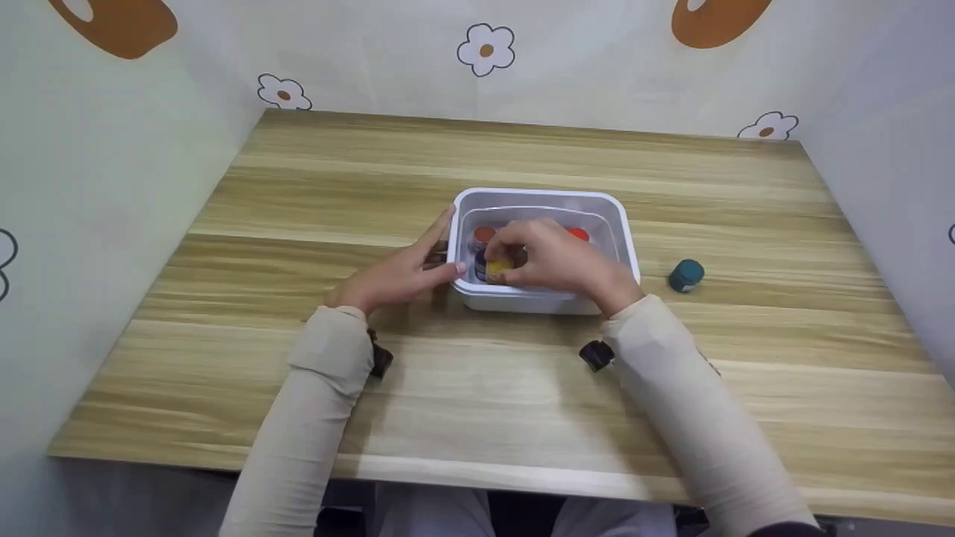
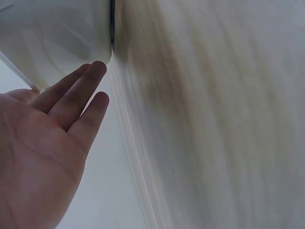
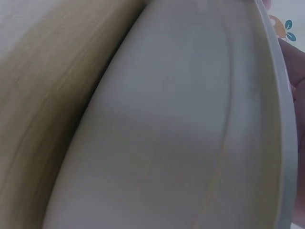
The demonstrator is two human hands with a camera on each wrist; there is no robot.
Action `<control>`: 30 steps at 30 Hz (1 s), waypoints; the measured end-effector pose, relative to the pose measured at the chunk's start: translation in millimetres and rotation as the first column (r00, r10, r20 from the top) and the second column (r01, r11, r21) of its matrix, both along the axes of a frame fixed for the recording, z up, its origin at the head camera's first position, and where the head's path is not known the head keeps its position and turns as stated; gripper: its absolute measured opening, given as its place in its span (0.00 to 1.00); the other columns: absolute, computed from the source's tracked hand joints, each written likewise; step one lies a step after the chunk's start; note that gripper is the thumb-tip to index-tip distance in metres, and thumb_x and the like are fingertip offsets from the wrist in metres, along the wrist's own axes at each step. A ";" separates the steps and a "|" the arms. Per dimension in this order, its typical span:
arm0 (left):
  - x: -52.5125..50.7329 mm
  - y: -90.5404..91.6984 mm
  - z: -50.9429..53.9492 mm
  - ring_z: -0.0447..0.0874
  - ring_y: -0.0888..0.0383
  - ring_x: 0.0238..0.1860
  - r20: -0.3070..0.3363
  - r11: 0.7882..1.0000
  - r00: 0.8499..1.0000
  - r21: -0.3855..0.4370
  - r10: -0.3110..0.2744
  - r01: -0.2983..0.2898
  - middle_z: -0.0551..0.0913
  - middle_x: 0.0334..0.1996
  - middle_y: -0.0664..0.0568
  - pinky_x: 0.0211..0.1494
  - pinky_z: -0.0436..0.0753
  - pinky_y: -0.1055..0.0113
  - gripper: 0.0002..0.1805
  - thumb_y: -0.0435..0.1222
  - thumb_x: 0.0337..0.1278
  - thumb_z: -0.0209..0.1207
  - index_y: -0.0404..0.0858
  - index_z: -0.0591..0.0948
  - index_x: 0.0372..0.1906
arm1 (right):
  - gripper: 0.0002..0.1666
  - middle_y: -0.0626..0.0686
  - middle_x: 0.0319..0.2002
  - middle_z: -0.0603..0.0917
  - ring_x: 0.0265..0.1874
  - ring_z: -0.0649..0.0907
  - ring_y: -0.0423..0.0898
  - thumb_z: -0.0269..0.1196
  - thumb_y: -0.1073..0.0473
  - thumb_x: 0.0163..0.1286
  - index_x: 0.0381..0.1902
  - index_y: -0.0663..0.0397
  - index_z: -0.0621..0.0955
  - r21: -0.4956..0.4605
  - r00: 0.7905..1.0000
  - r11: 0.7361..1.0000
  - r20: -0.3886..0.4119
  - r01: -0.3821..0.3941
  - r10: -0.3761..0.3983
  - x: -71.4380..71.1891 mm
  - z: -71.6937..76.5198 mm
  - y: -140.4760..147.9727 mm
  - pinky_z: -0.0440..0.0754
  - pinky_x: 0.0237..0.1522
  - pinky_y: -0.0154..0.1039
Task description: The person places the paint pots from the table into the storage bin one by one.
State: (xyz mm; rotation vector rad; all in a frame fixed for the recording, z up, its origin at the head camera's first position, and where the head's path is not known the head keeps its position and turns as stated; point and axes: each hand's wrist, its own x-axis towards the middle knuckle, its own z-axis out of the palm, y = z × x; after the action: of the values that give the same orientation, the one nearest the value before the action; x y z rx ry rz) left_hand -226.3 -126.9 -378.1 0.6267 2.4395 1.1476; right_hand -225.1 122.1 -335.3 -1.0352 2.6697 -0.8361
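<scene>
A white rectangular plastic tub [image 1: 548, 304] stands on the table with several small jars in it. My right hand [image 1: 556, 257] reaches over the near rim and pinches a yellow jar [image 1: 498, 270] between thumb and fingers, low inside the tub's left part. Beside it are a dark jar [image 1: 480, 265] and a jar with a brownish-red lid [image 1: 484, 236]. A bright red lid [image 1: 578, 234] shows behind the hand. My left hand [image 1: 395, 276] touches the tub's left side with straight fingers, thumb at the rim; the left wrist view shows these fingers [image 2: 76, 98] against the outer wall.
A dark teal jar [image 1: 686, 275] stands on the wooden table [image 1: 477, 418] to the right of the tub. A pale curtain with flower prints [image 1: 486, 50] borders the table at the back and sides. The tub's wall [image 3: 167, 114] fills most of the right wrist view.
</scene>
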 end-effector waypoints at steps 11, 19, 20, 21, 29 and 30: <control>0.3 0.3 -0.9 0.58 0.46 0.73 0.013 1.000 1.000 -0.002 0.005 -0.004 0.50 0.79 0.45 0.74 0.60 0.44 0.48 0.63 0.64 0.52 0.68 0.35 0.78 | 0.11 0.51 0.39 0.85 0.37 0.80 0.47 0.71 0.64 0.61 0.43 0.55 0.87 0.016 0.996 0.999 0.082 -0.028 0.026 -11.0 -11.5 -4.5 0.82 0.45 0.39; 1.1 0.4 0.5 0.52 0.46 0.76 0.045 1.000 0.999 0.004 0.011 -0.011 0.45 0.80 0.48 0.75 0.56 0.44 0.48 0.63 0.64 0.52 0.70 0.34 0.77 | 0.10 0.51 0.38 0.85 0.37 0.80 0.47 0.71 0.65 0.61 0.42 0.55 0.87 0.004 0.995 0.998 0.071 -0.066 0.065 -15.3 -17.6 -6.1 0.81 0.44 0.39; 1.1 0.5 0.4 0.51 0.47 0.76 0.050 1.000 0.999 0.007 0.012 -0.012 0.44 0.80 0.49 0.76 0.55 0.43 0.48 0.63 0.64 0.52 0.70 0.34 0.77 | 0.10 0.51 0.38 0.85 0.37 0.80 0.47 0.71 0.65 0.61 0.42 0.55 0.88 0.004 0.995 0.998 0.070 -0.070 0.070 -15.6 -17.7 -6.2 0.82 0.44 0.39; 1.0 0.4 0.2 0.50 0.47 0.76 0.052 1.000 0.999 0.011 0.011 -0.011 0.43 0.80 0.49 0.76 0.55 0.43 0.48 0.62 0.65 0.52 0.70 0.34 0.77 | 0.10 0.51 0.38 0.85 0.37 0.80 0.47 0.71 0.65 0.61 0.42 0.55 0.88 0.003 0.995 0.997 0.069 -0.075 0.075 -15.8 -17.8 -6.3 0.82 0.44 0.40; -0.1 0.2 -3.6 0.59 0.52 0.74 0.014 0.997 1.000 0.070 -0.024 0.023 0.57 0.77 0.46 0.75 0.61 0.51 0.47 0.57 0.68 0.53 0.65 0.35 0.79 | 0.10 0.54 0.40 0.85 0.38 0.82 0.48 0.69 0.68 0.61 0.42 0.59 0.86 0.002 0.993 0.994 0.036 -0.111 0.110 -15.4 -18.4 -6.6 0.83 0.46 0.42; 0.0 0.0 -4.1 0.60 0.52 0.73 0.008 0.998 1.000 0.067 -0.023 0.022 0.58 0.76 0.45 0.74 0.62 0.51 0.47 0.57 0.68 0.53 0.65 0.35 0.79 | 0.10 0.55 0.40 0.85 0.38 0.83 0.49 0.69 0.68 0.61 0.42 0.60 0.86 0.005 0.994 0.994 0.034 -0.108 0.108 -15.1 -18.4 -6.1 0.83 0.46 0.43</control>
State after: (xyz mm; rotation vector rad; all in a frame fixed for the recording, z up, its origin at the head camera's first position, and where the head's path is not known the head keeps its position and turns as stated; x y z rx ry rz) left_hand -226.4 -126.9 -382.2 0.6656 2.3893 1.2243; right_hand -240.2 116.0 -353.8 -1.1426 2.5608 -0.8157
